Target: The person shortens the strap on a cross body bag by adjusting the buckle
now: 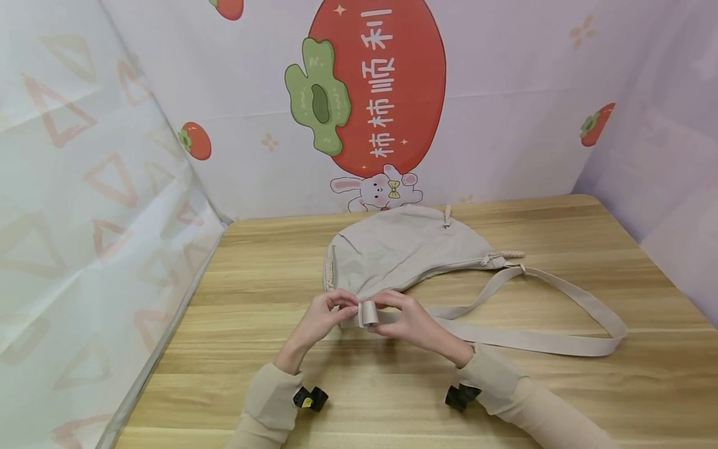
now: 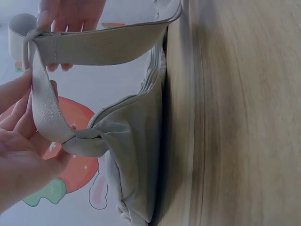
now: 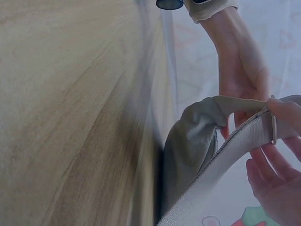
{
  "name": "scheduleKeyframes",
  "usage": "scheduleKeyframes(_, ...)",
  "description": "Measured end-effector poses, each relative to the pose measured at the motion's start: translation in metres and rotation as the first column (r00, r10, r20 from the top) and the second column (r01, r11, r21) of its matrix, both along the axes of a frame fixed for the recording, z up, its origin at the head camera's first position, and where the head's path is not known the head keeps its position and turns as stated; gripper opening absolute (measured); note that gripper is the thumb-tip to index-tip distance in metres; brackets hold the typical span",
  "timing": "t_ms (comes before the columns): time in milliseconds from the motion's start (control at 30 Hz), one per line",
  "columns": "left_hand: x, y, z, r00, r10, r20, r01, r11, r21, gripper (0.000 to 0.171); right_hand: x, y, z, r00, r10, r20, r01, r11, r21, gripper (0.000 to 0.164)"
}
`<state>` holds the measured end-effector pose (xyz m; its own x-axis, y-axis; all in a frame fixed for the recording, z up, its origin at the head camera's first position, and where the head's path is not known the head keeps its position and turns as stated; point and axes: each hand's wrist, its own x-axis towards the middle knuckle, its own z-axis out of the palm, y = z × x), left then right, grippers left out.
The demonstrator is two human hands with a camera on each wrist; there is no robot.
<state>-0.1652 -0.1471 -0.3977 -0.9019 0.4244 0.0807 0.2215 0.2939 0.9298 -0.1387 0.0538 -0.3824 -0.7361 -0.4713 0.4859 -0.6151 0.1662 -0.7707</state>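
A beige fabric shoulder bag [image 1: 404, 243] lies on the table, its long webbing strap [image 1: 538, 342] looped out to the right. Near the bag's lower left end, the strap passes through a flat slider buckle [image 2: 27, 52], with a short loop of strap [image 1: 370, 312] standing up from it. My left hand [image 1: 321, 321] pinches the buckle from the left, thumb and fingertips at its edge. From the right, my right hand [image 1: 408, 321] pinches the strap beside the buckle. In the right wrist view the strap [image 3: 221, 155] runs from the buckle down past the bag.
The wooden table [image 1: 258, 268] meets a printed cloth backdrop [image 1: 247, 75] at the back, and more cloth hangs at both sides. A zipper [image 1: 488, 259] with a braided pull [image 1: 512, 254] is at the bag's right end; another braided pull [image 1: 329, 274] is on its left.
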Motion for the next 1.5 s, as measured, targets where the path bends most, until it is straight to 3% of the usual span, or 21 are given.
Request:
scheduleKeyframes(200, -0.005, -0.002, -0.009, 1.000, -0.003, 0.023, 0.001, 0.999, 0.054, 0.017, 0.000, -0.002, 0.000, 1.000, -0.005, 0.020, 0.005, 1.000, 0.005, 0.031)
scheduleKeyframes(433, -0.004, -0.006, -0.010, 1.000, -0.004, 0.027, 0.003, 1.000, 0.023, 0.021, 0.001, -0.003, -0.001, 0.999, -0.010, 0.033, 0.010, 1.000, 0.014, 0.031)
scheduleKeyframes(700, 0.012, -0.010, 0.015, 0.999, 0.026, 0.028, -0.025, 0.999, -0.022, 0.019, 0.002, -0.004, 0.001, 0.998, -0.025, 0.060, 0.022, 0.999, 0.040, 0.032)
scheduleKeyframes(967, -0.001, -0.023, -0.014, 0.999, 0.036, 0.021, -0.035, 0.999, -0.024, 0.017, 0.003, -0.004, 0.001, 0.997, -0.027, 0.068, 0.024, 0.999, 0.040, 0.034)
scheduleKeyframes(1033, -0.002, -0.024, -0.016, 0.999, 0.033, 0.011, -0.033, 0.999, -0.033, 0.018, 0.003, -0.004, 0.000, 0.997, -0.028, 0.066, 0.025, 0.999, 0.039, 0.033)
scheduleKeyframes(1333, -0.003, -0.024, -0.016, 0.999, 0.051, -0.007, -0.051, 0.997, -0.053, 0.017, 0.003, -0.005, 0.001, 0.997, -0.022, 0.070, 0.019, 0.999, 0.047, 0.033)
scheduleKeyframes(1500, 0.001, -0.016, -0.005, 0.998, 0.067, 0.017, -0.066, 0.997, -0.027, 0.014, 0.002, -0.006, 0.001, 0.996, -0.020, 0.084, 0.015, 0.998, 0.057, 0.033)
